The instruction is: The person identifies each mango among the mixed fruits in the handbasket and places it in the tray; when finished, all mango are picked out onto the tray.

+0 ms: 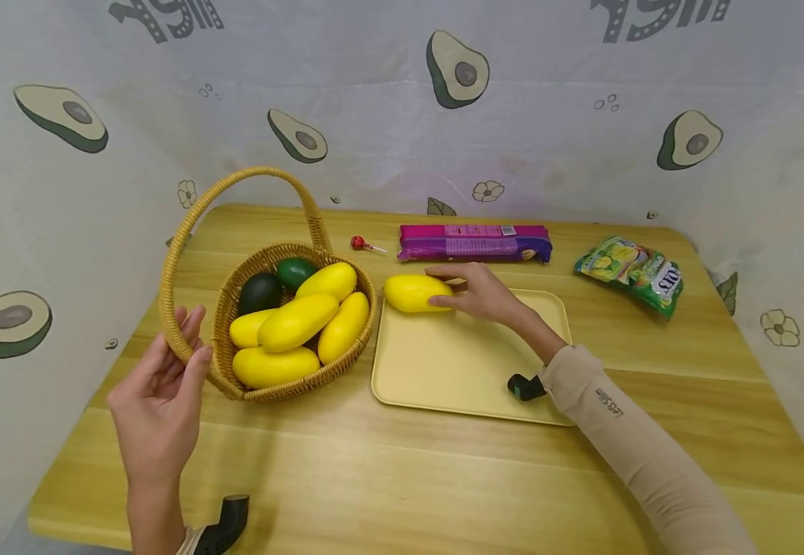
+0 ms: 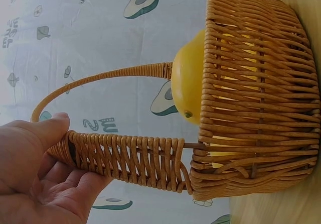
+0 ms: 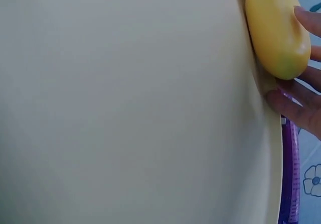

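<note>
Now the left hand [image 1: 157, 408] grips the handle [image 1: 169, 289] of the basket [image 1: 338, 365], while the right hand [image 1: 481, 293] pinches one end of a yellow mango [image 1: 407, 294] at the tray's [image 1: 457, 362] far left corner; smooth skin, shallow hold, it could slip and roll!

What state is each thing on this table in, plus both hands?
Basket: upright, handle raised
Yellow fruits inside: piled up
Dark green fruits: lying beside those
Tray: flat, mostly bare
Single yellow fruit: held, at tray's far left corner
Purple packet: lying flat
Green packet: lying, creased
Lollipop: lying sideways
Left hand: holding basket handle
Right hand: gripping single yellow fruit
</note>
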Action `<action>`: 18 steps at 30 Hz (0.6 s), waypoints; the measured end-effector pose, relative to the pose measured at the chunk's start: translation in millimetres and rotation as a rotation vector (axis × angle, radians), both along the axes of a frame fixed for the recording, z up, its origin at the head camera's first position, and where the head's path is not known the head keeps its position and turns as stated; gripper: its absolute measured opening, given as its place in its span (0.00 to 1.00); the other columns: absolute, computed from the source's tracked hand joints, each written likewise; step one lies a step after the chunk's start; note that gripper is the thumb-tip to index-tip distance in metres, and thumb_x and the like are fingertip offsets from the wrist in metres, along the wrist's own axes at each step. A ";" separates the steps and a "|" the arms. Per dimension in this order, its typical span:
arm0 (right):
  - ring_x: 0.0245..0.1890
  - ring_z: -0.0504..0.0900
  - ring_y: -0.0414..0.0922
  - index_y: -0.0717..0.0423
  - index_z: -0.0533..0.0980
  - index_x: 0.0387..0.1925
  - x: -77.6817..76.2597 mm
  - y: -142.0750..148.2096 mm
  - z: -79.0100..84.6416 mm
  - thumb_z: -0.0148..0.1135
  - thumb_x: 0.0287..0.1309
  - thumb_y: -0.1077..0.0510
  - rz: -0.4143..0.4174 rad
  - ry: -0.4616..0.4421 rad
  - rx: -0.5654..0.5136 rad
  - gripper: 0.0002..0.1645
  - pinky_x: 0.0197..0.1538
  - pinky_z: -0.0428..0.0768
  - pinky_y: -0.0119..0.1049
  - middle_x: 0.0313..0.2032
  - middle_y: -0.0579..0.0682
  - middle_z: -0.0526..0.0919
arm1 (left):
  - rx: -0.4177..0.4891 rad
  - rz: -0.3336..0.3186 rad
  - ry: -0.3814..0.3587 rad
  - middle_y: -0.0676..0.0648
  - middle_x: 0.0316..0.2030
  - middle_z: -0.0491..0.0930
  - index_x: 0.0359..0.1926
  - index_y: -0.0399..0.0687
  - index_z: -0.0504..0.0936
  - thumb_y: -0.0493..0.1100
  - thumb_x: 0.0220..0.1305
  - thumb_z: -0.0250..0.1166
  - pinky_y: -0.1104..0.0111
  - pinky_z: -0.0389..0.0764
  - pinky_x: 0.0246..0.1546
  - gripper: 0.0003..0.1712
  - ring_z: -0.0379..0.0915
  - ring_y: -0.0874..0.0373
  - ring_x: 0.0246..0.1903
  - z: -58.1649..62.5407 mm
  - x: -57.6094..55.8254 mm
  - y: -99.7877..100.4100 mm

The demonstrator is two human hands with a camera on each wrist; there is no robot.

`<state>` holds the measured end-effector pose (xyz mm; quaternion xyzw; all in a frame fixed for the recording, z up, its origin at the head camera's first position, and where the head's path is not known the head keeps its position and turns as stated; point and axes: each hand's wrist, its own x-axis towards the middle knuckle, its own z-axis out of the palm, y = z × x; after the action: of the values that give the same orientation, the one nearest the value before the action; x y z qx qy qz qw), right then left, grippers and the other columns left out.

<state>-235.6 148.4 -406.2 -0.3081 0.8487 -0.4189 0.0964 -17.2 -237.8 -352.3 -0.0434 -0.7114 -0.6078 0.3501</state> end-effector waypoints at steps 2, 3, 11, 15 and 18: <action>0.66 0.81 0.66 0.72 0.75 0.70 -0.1 1.8 1.3 0.75 0.66 0.65 0.001 -0.006 -0.004 0.34 0.64 0.85 0.59 0.68 0.68 0.80 | -0.021 0.015 -0.017 0.36 0.63 0.84 0.69 0.34 0.80 0.18 0.67 0.65 0.70 0.84 0.59 0.30 0.84 0.56 0.62 0.1 -0.3 -0.1; 0.67 0.81 0.66 0.72 0.75 0.70 0.0 2.7 2.7 0.75 0.67 0.65 0.000 -0.005 -0.005 0.34 0.65 0.85 0.59 0.68 0.68 0.79 | -0.011 0.009 -0.011 0.36 0.63 0.84 0.69 0.34 0.80 0.17 0.67 0.65 0.71 0.84 0.58 0.30 0.84 0.56 0.62 -0.1 -0.8 0.1; 0.70 0.78 0.64 0.67 0.76 0.71 4.5 5.0 34.8 0.76 0.67 0.61 -0.045 0.104 -0.019 0.34 0.70 0.81 0.60 0.69 0.65 0.80 | 0.047 -0.015 0.029 0.40 0.61 0.86 0.68 0.28 0.79 0.16 0.65 0.64 0.72 0.84 0.57 0.30 0.85 0.58 0.60 -3.4 -2.1 0.3; 0.68 0.80 0.62 0.62 0.78 0.71 8.6 -0.2 60.6 0.77 0.66 0.59 -0.051 0.211 0.001 0.34 0.70 0.80 0.61 0.68 0.61 0.82 | 0.035 0.002 0.026 0.41 0.60 0.87 0.67 0.28 0.80 0.15 0.65 0.65 0.74 0.84 0.56 0.30 0.85 0.59 0.60 -4.9 -2.8 -0.2; 0.67 0.81 0.60 0.60 0.79 0.71 10.8 -7.6 80.9 0.78 0.66 0.57 -0.009 0.264 0.016 0.34 0.70 0.80 0.61 0.68 0.58 0.83 | 0.017 0.013 0.016 0.41 0.61 0.87 0.67 0.29 0.80 0.16 0.65 0.65 0.73 0.84 0.56 0.30 0.85 0.59 0.60 -4.4 -2.7 -0.2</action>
<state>-224.9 140.8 -325.4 -0.3560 0.8588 -0.3682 -0.0155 -19.9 -238.0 -356.7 -0.0407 -0.7035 -0.6114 0.3601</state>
